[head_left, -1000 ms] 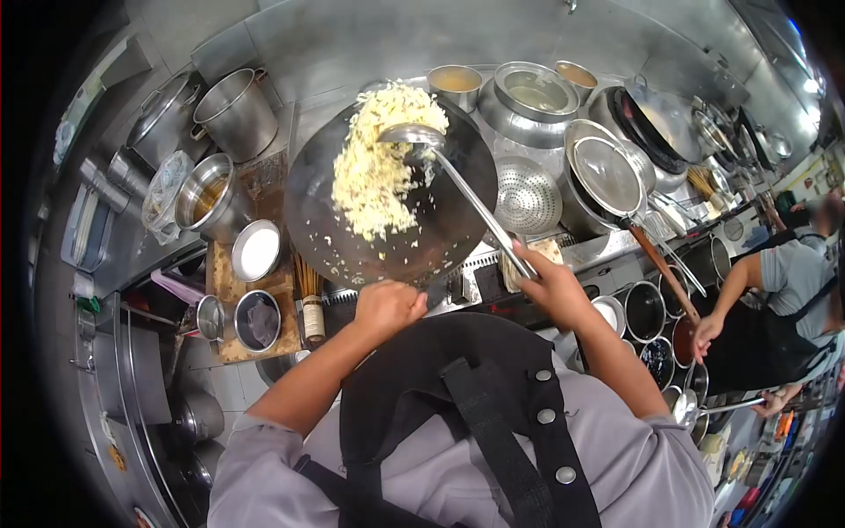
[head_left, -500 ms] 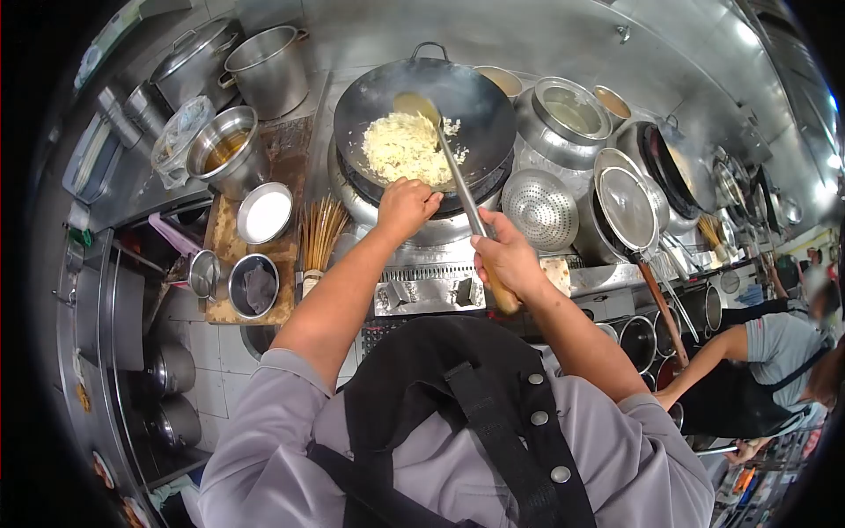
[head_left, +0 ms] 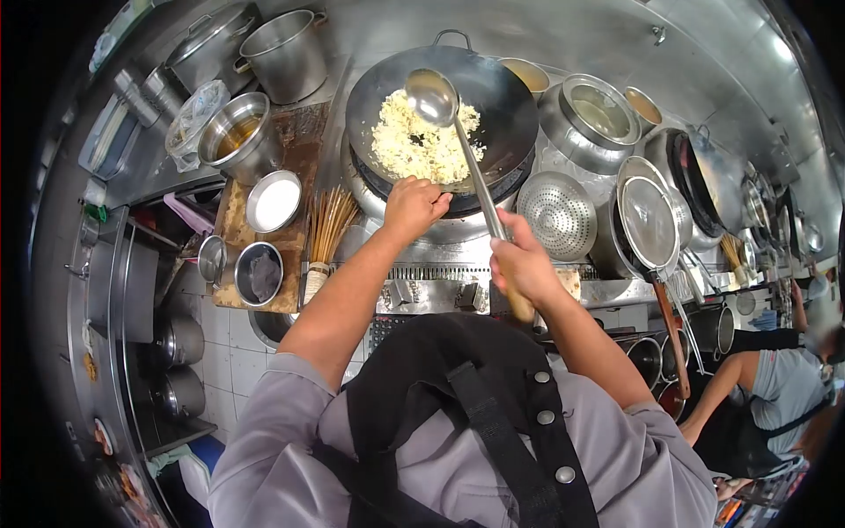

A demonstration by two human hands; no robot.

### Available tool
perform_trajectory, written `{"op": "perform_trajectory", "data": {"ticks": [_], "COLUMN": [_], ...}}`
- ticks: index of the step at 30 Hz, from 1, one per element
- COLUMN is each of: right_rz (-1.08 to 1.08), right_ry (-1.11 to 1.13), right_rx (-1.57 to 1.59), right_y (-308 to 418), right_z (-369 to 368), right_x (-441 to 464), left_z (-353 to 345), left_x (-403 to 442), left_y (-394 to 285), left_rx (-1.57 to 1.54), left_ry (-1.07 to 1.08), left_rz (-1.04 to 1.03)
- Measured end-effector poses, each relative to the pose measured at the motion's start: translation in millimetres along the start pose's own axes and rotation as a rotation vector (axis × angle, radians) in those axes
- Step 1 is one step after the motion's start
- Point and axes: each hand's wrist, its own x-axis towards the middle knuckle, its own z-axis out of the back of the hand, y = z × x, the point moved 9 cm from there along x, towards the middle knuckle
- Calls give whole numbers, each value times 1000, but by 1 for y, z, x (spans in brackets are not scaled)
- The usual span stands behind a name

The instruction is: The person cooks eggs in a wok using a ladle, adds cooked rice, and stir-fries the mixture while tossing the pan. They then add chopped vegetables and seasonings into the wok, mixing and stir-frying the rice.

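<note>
Wok [head_left: 508,114] sits on the burner [head_left: 412,246], yellow-white food [head_left: 427,157] inside. Left hand [head_left: 415,209]: fingers closed on wok's near edge, probably to steady it. Right hand [head_left: 525,268]: fingers wrapped round the ladle [head_left: 475,179] near its wooden end, likely keeping clear of heat. Ladle bowl is over food; contact unclear. Strainer [head_left: 556,216] parked just right, presumably for reach.

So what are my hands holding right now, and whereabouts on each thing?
Your right hand holds the ladle by its wooden handle. Your left hand grips the wok at its near edge; the hand hides the exact hold.
</note>
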Motion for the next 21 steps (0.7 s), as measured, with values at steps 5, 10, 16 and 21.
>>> {"op": "perform_trajectory", "data": {"ticks": [5,10,16,21], "right_rz": [-168,98,136,337], "right_ry": [269,-52,23,213], "right_rx": [406,77,-232,-850], "right_y": [-24,-16,6,-11], "right_z": [10,66,51,43], "right_x": [33,81,131,39], "left_z": [-2,-7,-12,-9], "left_x": [2,8,10,9], "left_y": [1,2,8,7], "left_rx": [26,52,79,36], "left_ry": [4,56,119,204], "left_rz": [52,88,147,192]}}
